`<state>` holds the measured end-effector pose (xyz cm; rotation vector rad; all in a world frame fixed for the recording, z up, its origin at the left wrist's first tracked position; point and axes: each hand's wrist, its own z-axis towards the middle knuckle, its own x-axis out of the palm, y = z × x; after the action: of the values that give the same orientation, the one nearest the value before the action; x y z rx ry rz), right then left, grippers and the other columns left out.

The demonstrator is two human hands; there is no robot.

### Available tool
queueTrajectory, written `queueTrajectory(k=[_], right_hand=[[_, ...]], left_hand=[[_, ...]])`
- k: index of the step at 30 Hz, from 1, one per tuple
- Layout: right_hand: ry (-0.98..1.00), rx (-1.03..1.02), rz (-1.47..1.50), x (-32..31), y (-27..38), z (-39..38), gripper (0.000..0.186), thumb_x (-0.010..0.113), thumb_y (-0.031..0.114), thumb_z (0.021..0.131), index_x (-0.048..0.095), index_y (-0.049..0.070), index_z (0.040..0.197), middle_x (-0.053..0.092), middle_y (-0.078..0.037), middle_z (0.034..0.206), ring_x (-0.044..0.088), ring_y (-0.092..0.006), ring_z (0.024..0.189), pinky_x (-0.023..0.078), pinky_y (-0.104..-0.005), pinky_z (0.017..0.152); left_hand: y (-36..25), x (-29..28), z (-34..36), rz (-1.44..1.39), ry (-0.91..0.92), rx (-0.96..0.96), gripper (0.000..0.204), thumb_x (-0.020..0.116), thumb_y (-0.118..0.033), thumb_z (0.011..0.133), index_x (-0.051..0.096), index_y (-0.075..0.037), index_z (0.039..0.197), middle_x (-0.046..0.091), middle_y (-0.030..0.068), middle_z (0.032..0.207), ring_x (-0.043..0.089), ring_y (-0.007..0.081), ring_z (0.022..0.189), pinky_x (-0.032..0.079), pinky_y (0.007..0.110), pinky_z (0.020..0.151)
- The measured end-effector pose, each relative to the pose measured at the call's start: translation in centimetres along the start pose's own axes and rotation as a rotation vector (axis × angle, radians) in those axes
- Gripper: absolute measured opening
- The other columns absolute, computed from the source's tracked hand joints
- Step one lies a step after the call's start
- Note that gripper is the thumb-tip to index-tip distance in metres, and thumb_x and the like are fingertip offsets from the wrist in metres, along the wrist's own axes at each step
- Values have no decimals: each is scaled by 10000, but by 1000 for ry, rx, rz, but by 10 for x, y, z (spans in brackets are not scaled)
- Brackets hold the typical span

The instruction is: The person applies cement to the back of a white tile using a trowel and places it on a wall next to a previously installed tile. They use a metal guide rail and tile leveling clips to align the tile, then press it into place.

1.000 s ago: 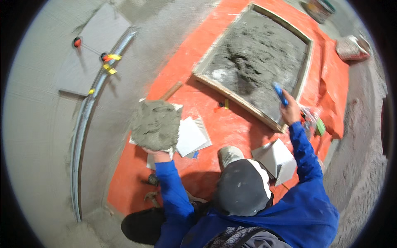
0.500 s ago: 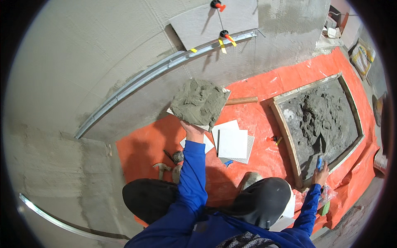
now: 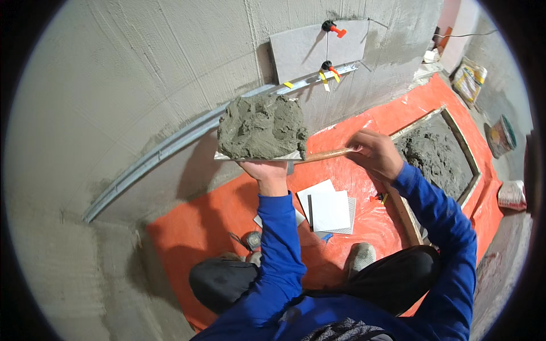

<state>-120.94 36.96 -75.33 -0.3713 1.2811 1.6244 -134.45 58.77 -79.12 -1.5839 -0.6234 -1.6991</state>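
Observation:
My left hand [image 3: 267, 170] is under a tile [image 3: 227, 157] and supports it from below, palm up, fingers hidden. A thick heap of wet grey mortar [image 3: 263, 128] covers the tile. On the right, my right hand [image 3: 375, 152] has its fingers closed around the end of a wooden handle [image 3: 324, 155]. The handle runs left behind the tile, where the tool's head is mostly hidden. The blue-handled trowel does not show now. A larger grey tile [image 3: 318, 51] is on the wall ahead, with red-and-black levelling clips [image 3: 329, 66] along its joint.
A metal rail [image 3: 165, 149] runs along the wall below the large tile. White tiles [image 3: 331, 211] lie stacked on the orange sheet [image 3: 182, 227]. To the right is a wood-framed mortar tray [image 3: 467, 153], with a bucket [image 3: 500, 136] and a white bag [image 3: 512, 196] beyond.
My right hand has left the trowel at the mortar tray and moved up and left to the wooden handle. The mortar-covered tile on my left hand has shifted slightly left and up.

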Motion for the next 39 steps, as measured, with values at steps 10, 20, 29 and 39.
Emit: queueTrajectory(k=[10,20,29,39], right_hand=[[-246,242,570,106,15,106,295,772,157,857,617,-9,1045,673,-38,878,609,-60,809,516,-244,667],[-630,33,618,140,20,114,330,795,17,763,676,-6,1070,676,-57,925,656,-118,813,537,-264,744],[-831,-114,794,134,24,120,298,802,29,752,706,-3,1033,668,-106,1042,654,-160,890,551,-282,772],[-853,-27,894,80,51,146,202,801,66,760,732,-9,934,676,-88,827,619,-129,726,506,-267,660]], left_hand=[[-25,-7,23,-157,-22,-32,659,447,-570,953,459,-97,1412,480,133,1435,442,357,1323,345,542,1119],[-51,-24,28,-147,159,-104,622,475,-493,972,429,-79,1434,457,146,1459,422,351,1342,331,556,1126],[-51,28,15,399,11,233,511,471,-425,993,496,-81,1370,531,104,1390,506,274,1274,397,454,1104],[-54,88,9,1042,30,736,457,559,-356,999,585,46,1213,625,142,1221,611,237,1135,490,387,1021]])
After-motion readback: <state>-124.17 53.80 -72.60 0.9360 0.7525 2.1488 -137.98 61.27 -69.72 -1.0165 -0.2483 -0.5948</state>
